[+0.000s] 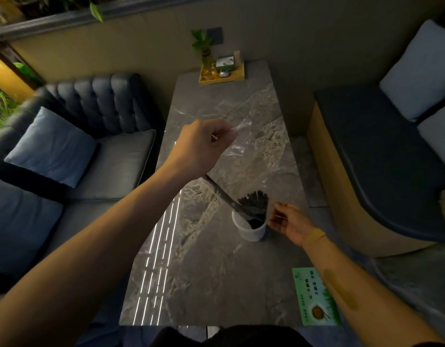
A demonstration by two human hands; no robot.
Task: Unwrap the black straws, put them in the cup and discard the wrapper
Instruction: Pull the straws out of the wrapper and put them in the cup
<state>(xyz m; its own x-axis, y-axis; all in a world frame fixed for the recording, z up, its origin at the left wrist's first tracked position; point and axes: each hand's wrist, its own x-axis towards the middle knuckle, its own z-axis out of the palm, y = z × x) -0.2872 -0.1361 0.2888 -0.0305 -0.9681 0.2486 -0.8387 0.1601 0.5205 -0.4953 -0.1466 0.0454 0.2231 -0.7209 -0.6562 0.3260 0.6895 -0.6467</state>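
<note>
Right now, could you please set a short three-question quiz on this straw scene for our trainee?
1. True or false: the black straws stand in the white cup.
2. Which hand lifts the clear wrapper above the table? A) left B) right C) neither
3. Fill in: the right hand is beside the ____.

Key
1. True; their tops fan out above the rim.
2. A; the left hand pinches the wrapper's top, and its lower end still hangs by the cup.
3. Cup; whether the fingers touch it cannot be told.
</note>
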